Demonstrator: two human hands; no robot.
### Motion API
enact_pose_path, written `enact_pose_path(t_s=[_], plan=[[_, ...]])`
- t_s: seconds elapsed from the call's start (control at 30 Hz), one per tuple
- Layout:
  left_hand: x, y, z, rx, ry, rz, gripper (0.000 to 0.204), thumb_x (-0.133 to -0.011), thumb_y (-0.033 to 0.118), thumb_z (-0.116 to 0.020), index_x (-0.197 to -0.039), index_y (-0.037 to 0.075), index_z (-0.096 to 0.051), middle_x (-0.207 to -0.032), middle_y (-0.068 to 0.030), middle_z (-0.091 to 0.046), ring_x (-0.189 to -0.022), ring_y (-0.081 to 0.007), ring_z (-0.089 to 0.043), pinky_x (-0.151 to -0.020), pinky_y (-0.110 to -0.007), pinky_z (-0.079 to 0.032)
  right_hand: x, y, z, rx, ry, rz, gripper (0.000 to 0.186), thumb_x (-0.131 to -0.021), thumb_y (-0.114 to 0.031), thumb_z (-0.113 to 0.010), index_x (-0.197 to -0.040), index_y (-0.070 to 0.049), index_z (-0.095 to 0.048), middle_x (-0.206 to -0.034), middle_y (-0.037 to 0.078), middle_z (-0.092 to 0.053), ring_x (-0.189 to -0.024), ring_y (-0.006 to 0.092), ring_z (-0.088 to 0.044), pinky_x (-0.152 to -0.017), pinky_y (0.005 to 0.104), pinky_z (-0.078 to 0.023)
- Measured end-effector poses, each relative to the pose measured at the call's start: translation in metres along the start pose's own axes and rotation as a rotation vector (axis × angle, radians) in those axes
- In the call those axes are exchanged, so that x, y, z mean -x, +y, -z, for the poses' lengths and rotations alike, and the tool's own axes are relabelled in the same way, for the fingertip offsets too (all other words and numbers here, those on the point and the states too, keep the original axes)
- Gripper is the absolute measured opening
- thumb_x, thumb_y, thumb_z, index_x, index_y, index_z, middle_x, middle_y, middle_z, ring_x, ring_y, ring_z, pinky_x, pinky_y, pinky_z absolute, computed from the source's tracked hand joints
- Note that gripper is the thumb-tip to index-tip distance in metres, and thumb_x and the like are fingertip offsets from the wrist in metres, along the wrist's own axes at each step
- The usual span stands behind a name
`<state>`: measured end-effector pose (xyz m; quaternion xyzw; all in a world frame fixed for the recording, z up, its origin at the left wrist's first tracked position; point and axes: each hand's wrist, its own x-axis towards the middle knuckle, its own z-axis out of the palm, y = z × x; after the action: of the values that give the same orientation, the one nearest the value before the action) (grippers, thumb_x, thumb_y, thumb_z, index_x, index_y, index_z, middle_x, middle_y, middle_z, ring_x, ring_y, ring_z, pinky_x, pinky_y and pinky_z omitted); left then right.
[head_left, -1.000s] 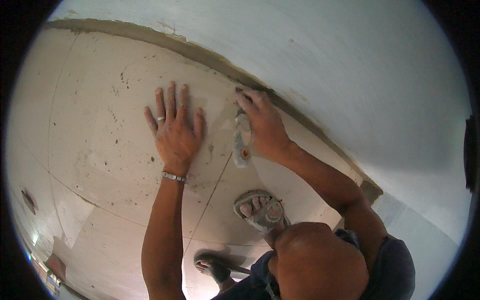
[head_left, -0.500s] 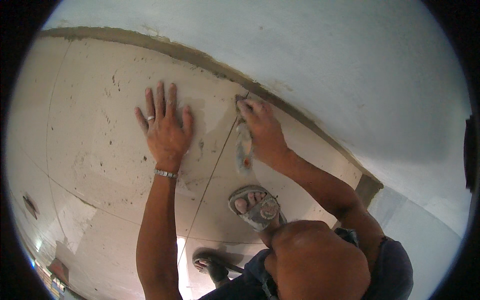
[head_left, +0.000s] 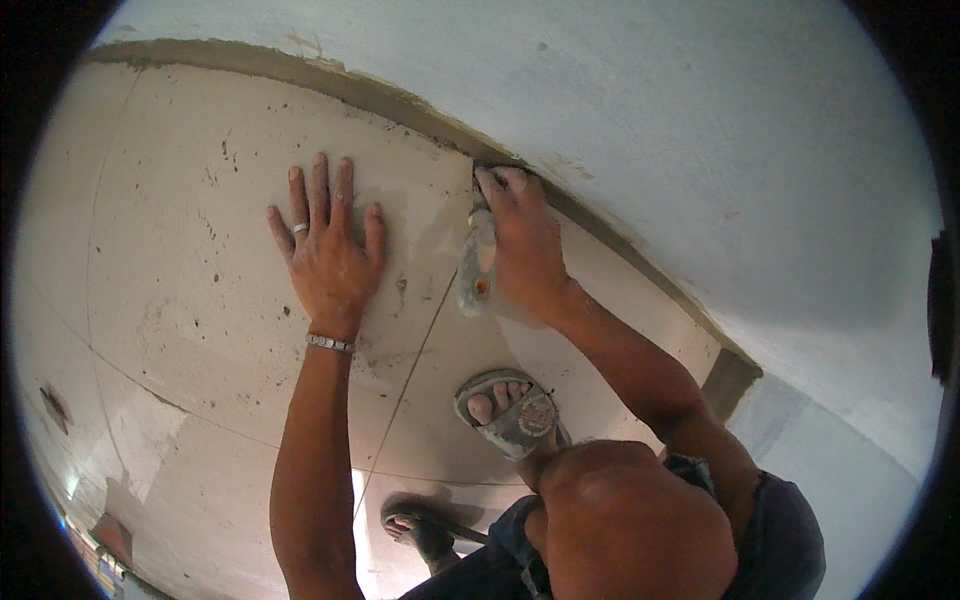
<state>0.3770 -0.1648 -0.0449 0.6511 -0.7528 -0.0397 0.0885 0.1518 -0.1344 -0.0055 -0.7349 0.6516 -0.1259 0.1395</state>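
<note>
My left hand [head_left: 332,262] lies flat on a beige floor tile [head_left: 250,350], fingers spread, a ring and a metal bracelet on it. To its right, my right hand [head_left: 528,235] is closed on a small trowel [head_left: 474,270]. Its worn, cement-smeared handle has an orange-rimmed hole and points back toward me. My fingertips press down around its front part, which they mostly hide, at the far end of the dark tile joint [head_left: 425,345] next to the wall's foot.
A pale wall [head_left: 700,150] rises beyond a grey-brown cement strip [head_left: 390,100] edging the tiles. My sandalled feet [head_left: 510,410] and bare knee [head_left: 640,520] are close below the right arm. Dark crumbs dot the floor. Reddish-brown pieces [head_left: 113,540] lie at the lower left.
My right hand has slid the trowel farther away along the joint, up to the cement strip at the wall. My left hand stays flat in place.
</note>
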Motion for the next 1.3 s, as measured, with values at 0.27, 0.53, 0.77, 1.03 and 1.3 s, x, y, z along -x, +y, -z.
enact_pose_path(t_s=[0.27, 0.53, 0.77, 1.03, 1.3], plan=[[0.000, 0.001, 0.003, 0.016, -0.005, 0.018, 0.060, -0.100, 0.042, -0.048, -0.156, 0.024, -0.038, -0.164, -0.0019, -0.032, -0.154, -0.0273, -0.022, -0.124, -0.058, -0.012, -0.017, -0.023, -0.009, -0.028, 0.003, 0.195, 0.068, -0.072, -0.005, -0.073, -0.137, 0.002, -0.051, -0.130, 0.017, -0.051, -0.119, 0.0381, -0.053, -0.096, 0.0457, -0.051], [-0.001, -0.002, 0.004, 0.112, 0.040, 0.026, 0.059, -0.096, 0.037, -0.054, -0.152, 0.021, -0.045, -0.162, -0.0030, -0.037, -0.152, -0.0274, -0.027, -0.123, -0.059, -0.013, -0.035, -0.042, -0.014, 0.083, -0.089, 0.142, 0.067, -0.075, -0.009, -0.074, -0.137, 0.001, -0.051, -0.128, 0.018, -0.051, -0.123, 0.0368, -0.051, -0.093, 0.0473, -0.052], [-0.001, -0.001, 0.006, 0.074, -0.001, 0.042, 0.060, -0.098, 0.040, -0.055, -0.153, 0.024, -0.041, -0.163, -0.0006, -0.034, -0.153, -0.0249, -0.026, -0.124, -0.057, -0.015, -0.048, -0.037, -0.019, 0.080, -0.070, 0.125, 0.063, -0.077, -0.011, -0.074, -0.135, 0.000, -0.052, -0.131, 0.018, -0.050, -0.125, 0.0378, -0.050, -0.094, 0.0480, -0.054], [-0.002, -0.003, 0.003, 0.132, 0.028, 0.040, 0.058, -0.097, 0.038, -0.053, -0.151, 0.020, -0.046, -0.163, -0.0037, -0.035, -0.153, -0.0272, -0.026, -0.123, -0.059, -0.013, -0.054, -0.041, -0.014, 0.139, -0.100, 0.168, 0.064, -0.077, -0.012, -0.075, -0.134, 0.003, -0.052, -0.131, 0.018, -0.050, -0.123, 0.0366, -0.051, -0.095, 0.0448, -0.054], [-0.002, -0.008, -0.003, 0.128, 0.025, 0.062, 0.063, -0.097, 0.038, -0.052, -0.154, 0.014, -0.040, -0.163, -0.0038, -0.034, -0.154, -0.0253, -0.023, -0.124, -0.057, -0.012, -0.062, -0.049, -0.027, 0.176, -0.077, 0.336, 0.065, -0.076, -0.012, -0.074, -0.135, 0.004, -0.051, -0.127, 0.018, -0.054, -0.117, 0.0370, -0.055, -0.094, 0.0427, -0.054]])
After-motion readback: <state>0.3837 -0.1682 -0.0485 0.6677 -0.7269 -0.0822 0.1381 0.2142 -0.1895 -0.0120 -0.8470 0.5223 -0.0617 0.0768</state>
